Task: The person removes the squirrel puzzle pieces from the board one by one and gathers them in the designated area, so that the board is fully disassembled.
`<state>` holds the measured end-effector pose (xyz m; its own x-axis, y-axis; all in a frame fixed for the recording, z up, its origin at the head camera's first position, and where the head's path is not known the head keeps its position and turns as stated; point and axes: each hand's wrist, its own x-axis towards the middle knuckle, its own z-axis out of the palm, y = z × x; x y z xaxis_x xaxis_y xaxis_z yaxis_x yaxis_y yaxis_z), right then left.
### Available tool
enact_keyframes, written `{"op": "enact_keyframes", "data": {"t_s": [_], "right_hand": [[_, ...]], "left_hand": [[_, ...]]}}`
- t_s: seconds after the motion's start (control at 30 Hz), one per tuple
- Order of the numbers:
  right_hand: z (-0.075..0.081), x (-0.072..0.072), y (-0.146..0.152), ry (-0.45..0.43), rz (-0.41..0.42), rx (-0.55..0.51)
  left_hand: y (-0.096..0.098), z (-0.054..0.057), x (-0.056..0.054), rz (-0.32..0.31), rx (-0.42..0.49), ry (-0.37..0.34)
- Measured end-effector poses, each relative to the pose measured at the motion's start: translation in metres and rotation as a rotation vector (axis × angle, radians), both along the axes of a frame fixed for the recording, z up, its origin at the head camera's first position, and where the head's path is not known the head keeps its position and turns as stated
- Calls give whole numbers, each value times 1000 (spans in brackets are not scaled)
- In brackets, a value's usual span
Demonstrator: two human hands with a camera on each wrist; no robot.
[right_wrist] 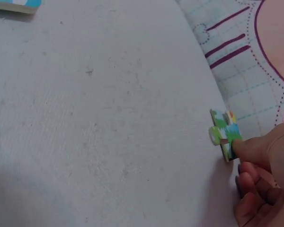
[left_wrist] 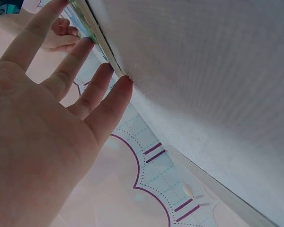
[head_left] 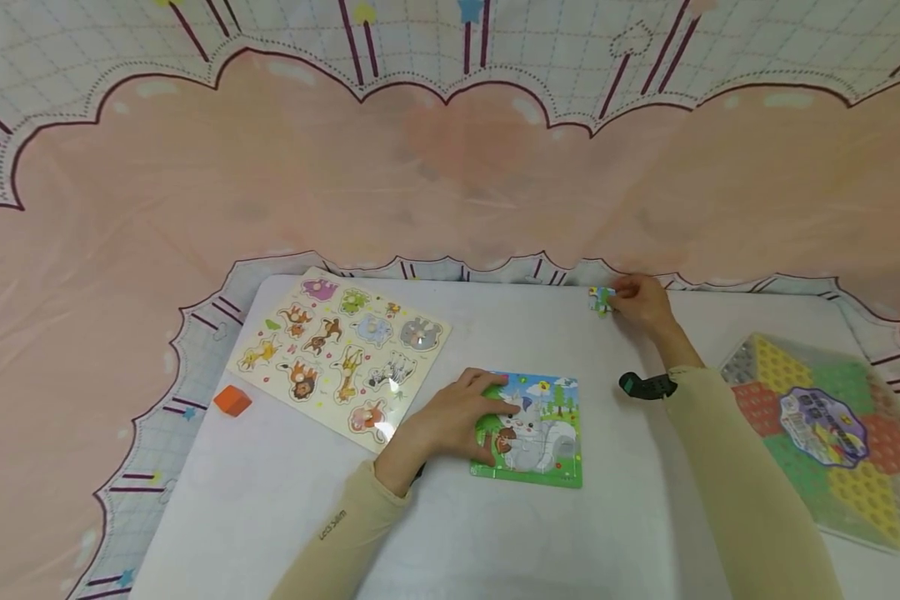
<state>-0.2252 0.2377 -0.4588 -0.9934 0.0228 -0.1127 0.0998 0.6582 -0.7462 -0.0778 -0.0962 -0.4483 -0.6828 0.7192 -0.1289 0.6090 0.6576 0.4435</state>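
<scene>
A square jigsaw puzzle (head_left: 540, 442) with a grey squirrel picture and a green border lies on the white table. My left hand (head_left: 457, 417) rests over its left side with fingers spread, covering part of the picture. In the left wrist view, fingertips (left_wrist: 125, 82) of that hand touch the puzzle's edge. At the table's far edge, my right hand (head_left: 645, 307) pinches a small jigsaw piece (head_left: 600, 300), green and blue. The right wrist view shows the thumb on top of this piece (right_wrist: 222, 130), the other fingers curled below the edge.
An animal peg-puzzle board (head_left: 330, 358) lies tilted at the left, its corner near my left wrist. Beside it sits an orange block (head_left: 232, 401). At the right, a patterned flat box (head_left: 832, 442) lies partly behind my right sleeve. A patterned curtain (head_left: 450, 183) hangs behind the table.
</scene>
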Motion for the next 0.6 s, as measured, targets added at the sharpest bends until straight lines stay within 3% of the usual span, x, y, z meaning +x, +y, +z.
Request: {"op": "enact_keyframes", "data": {"t_s": [0.27,0.6], "right_hand": [[-3,-4,6,-1,38,-35],[-1,-3,-3,-16,34,64]], "left_hand": [[2,1,0,-3,-7,-3],[1,2,-1,2,-10,-5]]}}
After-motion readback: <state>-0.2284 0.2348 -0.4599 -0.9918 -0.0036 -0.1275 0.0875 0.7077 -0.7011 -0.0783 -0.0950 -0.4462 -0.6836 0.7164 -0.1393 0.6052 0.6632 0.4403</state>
